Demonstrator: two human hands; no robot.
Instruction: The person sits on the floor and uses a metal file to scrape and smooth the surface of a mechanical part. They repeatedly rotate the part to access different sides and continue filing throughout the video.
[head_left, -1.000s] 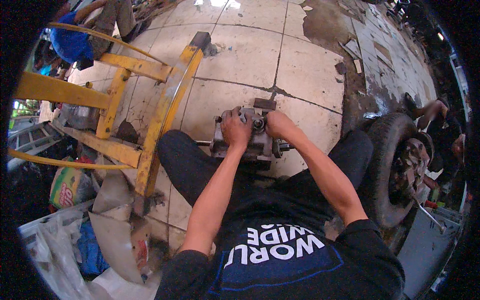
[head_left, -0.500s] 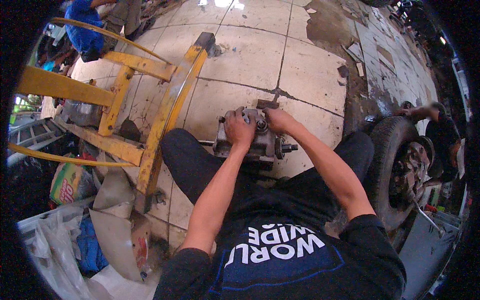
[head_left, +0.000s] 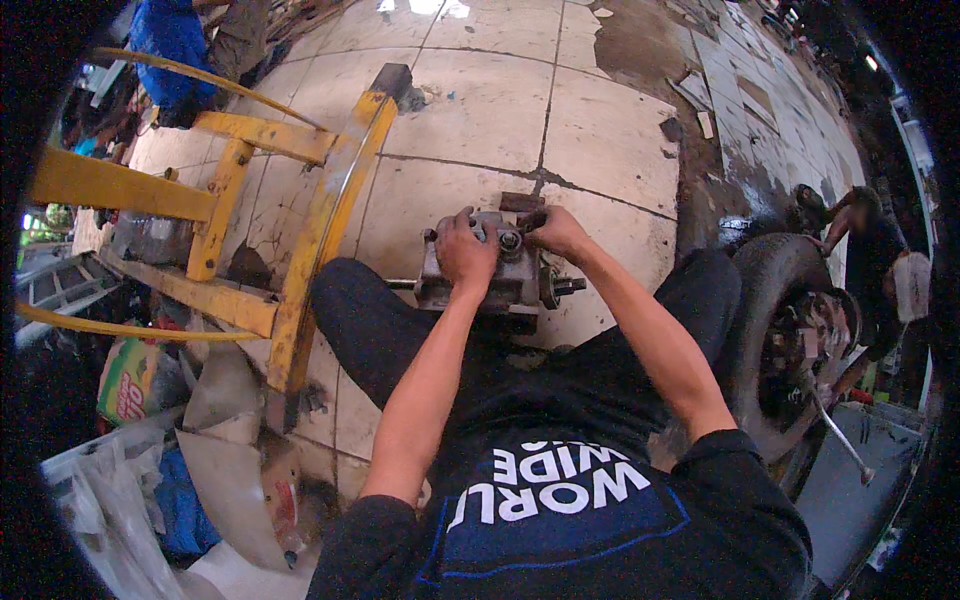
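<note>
A greasy metal gearbox housing (head_left: pixel 513 278) sits on the floor between my legs. One thin shaft (head_left: pixel 402 285) sticks out of its left side, and a stubby shaft with a collar (head_left: pixel 568 287) out of its right. My left hand (head_left: pixel 467 252) grips the top left of the housing, fingers curled over it toward the opening. At the far right corner, close to a round fitting (head_left: pixel 510 241), my right hand (head_left: pixel 558 233) has its fingers pinched together; what they hold, if anything, is hidden. A small dark block (head_left: pixel 520 201) lies just beyond the housing.
To my left stands a yellow metal frame (head_left: pixel 325 240). On the right are a large tyre (head_left: pixel 765 350) and a co-worker (head_left: pixel 880 260) bent over it, with a long-handled bar (head_left: pixel 845 440) at its hub. Plastic sheeting (head_left: pixel 110 500) and scraps lie lower left. Broken tiles (head_left: pixel 690 90) lie far right.
The view has shifted slightly. My hands stay at the gearbox housing, the right one turned a little. At the right, the co-worker has moved and the bar at the wheel has swung lower.
</note>
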